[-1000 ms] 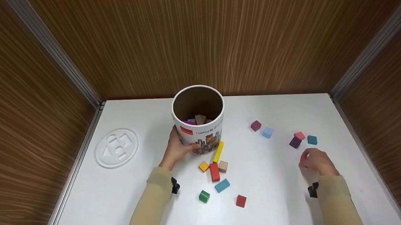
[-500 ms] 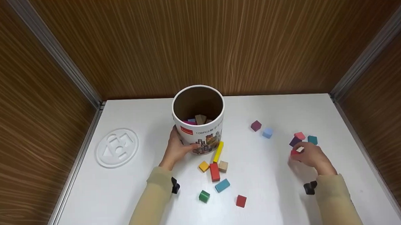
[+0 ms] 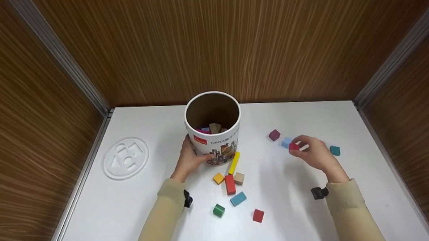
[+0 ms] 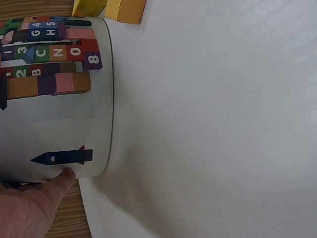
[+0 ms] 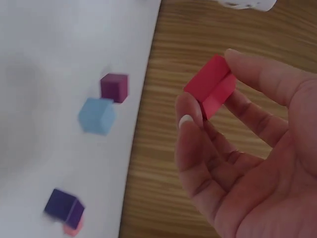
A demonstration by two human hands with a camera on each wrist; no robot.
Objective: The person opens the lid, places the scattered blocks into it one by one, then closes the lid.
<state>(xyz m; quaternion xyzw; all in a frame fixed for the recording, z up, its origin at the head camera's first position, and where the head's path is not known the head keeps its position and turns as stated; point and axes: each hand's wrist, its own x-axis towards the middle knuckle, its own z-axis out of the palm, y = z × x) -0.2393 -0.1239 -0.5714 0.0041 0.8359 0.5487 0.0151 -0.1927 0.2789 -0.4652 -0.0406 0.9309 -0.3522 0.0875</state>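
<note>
My left hand [image 3: 188, 162] holds the near left side of a white printed bucket [image 3: 214, 139], which stands upright with several blocks inside. In the left wrist view a fingertip lies against the bucket's wall. My right hand [image 3: 316, 155] pinches a bright red block [image 5: 210, 85] between thumb and fingers, raised above the table. Near it in the head view are a light blue block [image 3: 285, 142] and a plum block [image 3: 274, 135]. The dark purple block [image 5: 64, 206] and a pink block [image 5: 73, 227] appear in the right wrist view; my hand mostly hides them from the head view.
Before the bucket lie a yellow bar [image 3: 233, 163], an orange block [image 3: 218, 178], a red block [image 3: 230, 185], a wooden block [image 3: 239, 178] and several others. A white disc with shaped recesses [image 3: 125, 158] is at left. Wood-patterned panels [image 3: 211, 44] enclose the table.
My right hand has lifted the bright red block and carried it left and away from me, past the dark purple block. The left hand and the bucket look unmoved.
</note>
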